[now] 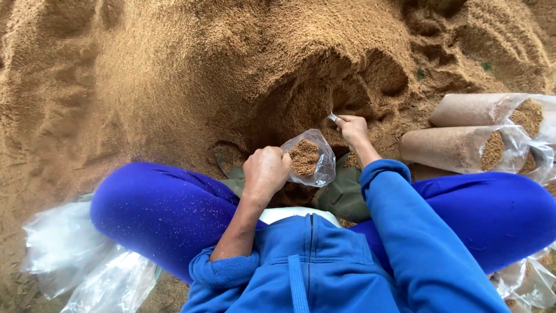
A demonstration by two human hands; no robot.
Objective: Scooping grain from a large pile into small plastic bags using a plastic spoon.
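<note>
Down on the floor, in front of a big heap of brown sawdust, a person in blue clothes sits with knees spread wide. Between the knees is one small clear bag, held open and tipped toward the heap.

The left hand is closed tight on the near edge of the bag. The right hand pinches the far edge of the bag between its fingertips and holds it up right against a hollow dug into the heap.

The bag looks to be only partly full. Brown sawdust sits in its bottom, and there is plenty of room left above it. So I think this bag is not done.

Off to the person's right lie the filled bags. I can count two fat, packed ones lying on their sides, one behind the other. A third may peek out below them, but I cannot tell for sure.

By the left knee lies a loose bunch of empty clear bags. They are crumpled together, so I cannot count them. More clear plastic shows by the right knee.

So: one bag being filled, at least two done, and a bunch of empty ones left.
</note>
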